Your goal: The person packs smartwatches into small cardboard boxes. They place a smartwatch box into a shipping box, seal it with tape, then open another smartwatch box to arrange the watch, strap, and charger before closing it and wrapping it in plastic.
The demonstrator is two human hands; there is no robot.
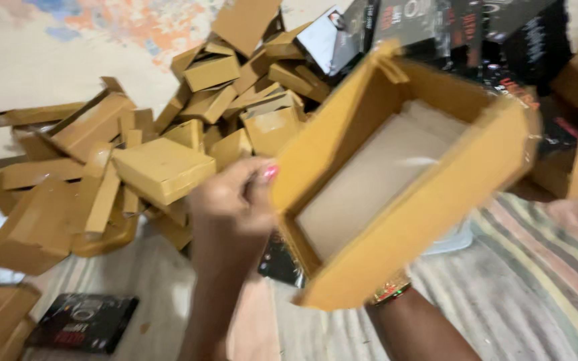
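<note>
We hold an open brown cardboard box (396, 180) between our two hands, tilted, its cavity facing the camera; a pale flat liner lies inside on its bottom. Our left hand (235, 200) is closed on the box's near left wall, thumb pressed against the outer edge. Our right hand is hidden beneath the box; only the wrist with a bangle (391, 291) shows under the lower corner, so we cannot tell its grip, though it appears to support the box from below. Beyond the left hand lies a loose heap of small folded cartons (162, 167) on the floor. Beyond the box, past the right side, sits a stack of black printed packages (436, 27); one more black package (81, 322) lies near our left forearm. A striped mat (536, 267) spreads under the right wrist. Risk noted: the box is tilted and blurred with motion, held by one wall only; we judge the thin wall could buckle, or the liner could slide out toward us.
</note>
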